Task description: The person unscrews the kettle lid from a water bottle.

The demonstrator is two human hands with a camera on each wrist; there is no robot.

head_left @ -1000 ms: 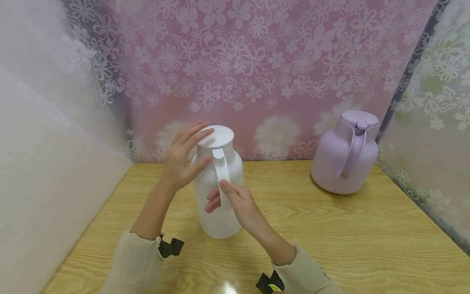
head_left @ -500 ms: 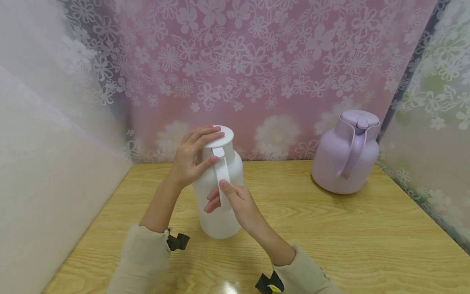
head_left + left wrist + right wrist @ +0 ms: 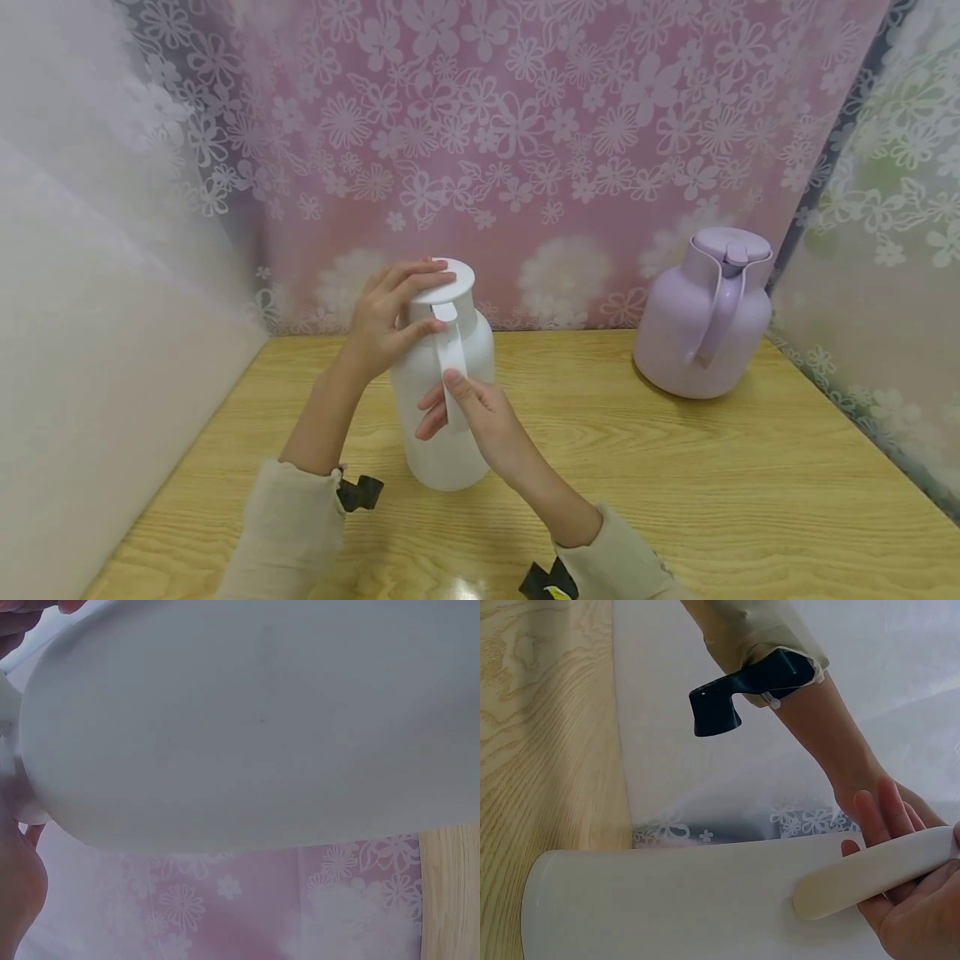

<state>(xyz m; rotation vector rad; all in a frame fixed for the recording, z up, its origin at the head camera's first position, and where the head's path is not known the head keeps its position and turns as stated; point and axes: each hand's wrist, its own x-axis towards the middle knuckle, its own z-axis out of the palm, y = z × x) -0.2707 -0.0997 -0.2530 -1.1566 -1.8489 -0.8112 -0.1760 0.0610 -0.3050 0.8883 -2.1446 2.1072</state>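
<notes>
A white thermos jug (image 3: 446,467) stands upright on the wooden table, its handle (image 3: 451,346) facing me. My left hand (image 3: 377,325) grips the top from the left, fingers curved over the round white lid (image 3: 459,287) and thumb beside the lever at the handle's top. Lower down, my right hand (image 3: 491,421) holds the handle, thumb in front and fingertips showing on its left side. The right wrist view shows the fingers passing behind the handle (image 3: 877,874). In the left wrist view the jug's body (image 3: 255,735) fills most of the picture.
A lilac thermos jug (image 3: 701,325) stands at the back right of the table (image 3: 645,492), its handle also towards me. Pink floral cloth (image 3: 517,158) hangs behind the table. A pale wall (image 3: 112,317) borders the left, and a floral sheet (image 3: 877,275) the right.
My left hand has moved right and settled onto the white jug's lid, its thumb coming to the handle's top. The right hand keeps its hold on the handle.
</notes>
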